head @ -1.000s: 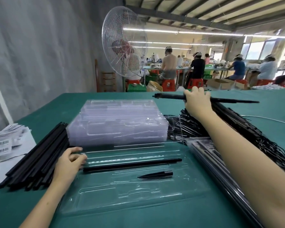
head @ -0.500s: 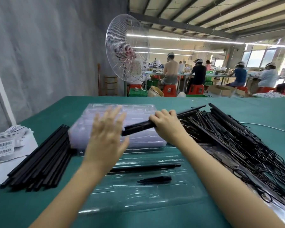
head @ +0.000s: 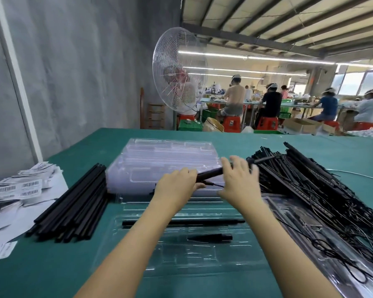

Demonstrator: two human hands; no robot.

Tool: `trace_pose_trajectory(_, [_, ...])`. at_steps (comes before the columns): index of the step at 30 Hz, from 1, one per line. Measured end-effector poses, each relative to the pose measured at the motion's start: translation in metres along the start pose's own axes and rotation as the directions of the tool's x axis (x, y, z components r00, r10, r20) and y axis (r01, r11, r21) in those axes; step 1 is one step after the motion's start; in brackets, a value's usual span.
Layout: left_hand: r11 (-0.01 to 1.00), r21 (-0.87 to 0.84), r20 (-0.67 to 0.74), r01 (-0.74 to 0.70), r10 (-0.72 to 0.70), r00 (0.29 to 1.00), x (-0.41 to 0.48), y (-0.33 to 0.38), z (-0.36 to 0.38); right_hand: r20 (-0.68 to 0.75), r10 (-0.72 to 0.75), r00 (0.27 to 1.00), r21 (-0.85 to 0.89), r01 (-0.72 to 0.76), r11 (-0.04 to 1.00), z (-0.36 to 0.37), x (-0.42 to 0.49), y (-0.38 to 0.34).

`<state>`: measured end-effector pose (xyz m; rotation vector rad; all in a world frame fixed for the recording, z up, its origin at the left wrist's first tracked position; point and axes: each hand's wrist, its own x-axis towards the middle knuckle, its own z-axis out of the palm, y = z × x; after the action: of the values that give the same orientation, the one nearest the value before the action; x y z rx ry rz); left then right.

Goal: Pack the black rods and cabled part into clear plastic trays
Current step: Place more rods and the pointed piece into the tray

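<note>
- Nearest, a clear moulded plastic tray (head: pixel 138 252) lies open on the green table (head: pixel 52 276). A long thin black rod (head: pixel 183 222) sits in one of its slots, and a short black tapered piece (head: pixel 209 237) lies in a slot on the near side of that rod.
- Left of the tray, a bundle of loose black rods (head: pixel 73 203) lies diagonally on the table. White barcode label sheets (head: pixel 19 188) are spread further left.
- Above the tray's far edge, both hands meet on a black rod-shaped cabled part (head: pixel 211 173), held off the table and slanting up to the right.
- The left hand (head: pixel 177 186) is curled round the part's near end, with a thin wire trailing beside the thumb.
- The right hand (head: pixel 239 181) is blurred, with its fingers spread over the part. Whether it actually grips the part cannot be told.
- Just beyond the hands is a stack of clear plastic trays (head: pixel 166 155).
- To the right, a tangled pile of black cabled parts (head: pixel 310 190) covers the table.
- Far off, a white wire-caged fan (head: pixel 179 69) stands past the table, and workers (head: pixel 235 97) sit on red stools (head: pixel 232 123).
</note>
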<state>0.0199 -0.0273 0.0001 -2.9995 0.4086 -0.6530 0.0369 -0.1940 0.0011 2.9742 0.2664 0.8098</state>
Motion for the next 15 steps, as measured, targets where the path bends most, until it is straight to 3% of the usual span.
trace_pose_trajectory(3, [0.992,-0.119,-0.067,0.029,-0.038,0.997,0.0,0.004,-0.012,0.034,0.361,0.932,0.146,-0.362,0.921,-0.019,-0.019,0.027])
trace_pose_trajectory(6, [0.981,-0.185,-0.105,0.064,-0.084,0.991,0.001,0.011,-0.024,0.218,0.594,0.775,-0.034,-0.602,0.798,-0.027,-0.042,0.057])
trace_pose_trajectory(9, [0.976,-0.204,-0.106,0.082,-0.105,0.989,0.002,0.015,-0.03,0.508,0.627,0.591,-0.056,-0.704,0.708,-0.034,-0.056,0.08])
trace_pose_trajectory(11, [0.968,-0.231,-0.096,0.1,-0.124,0.988,0.001,0.016,-0.033,0.579,0.601,0.551,0.013,-0.743,0.669,-0.042,-0.058,0.088])
trace_pose_trajectory(13, [0.96,-0.261,-0.074,0.097,-0.12,0.99,-0.001,0.019,-0.038,0.467,0.661,0.588,0.08,-0.772,0.63,-0.051,-0.053,0.092])
trace_pose_trajectory(15, [0.955,-0.29,-0.062,0.061,-0.082,0.995,-0.003,0.027,-0.043,0.133,0.762,0.634,0.2,-0.77,0.606,-0.059,-0.047,0.095])
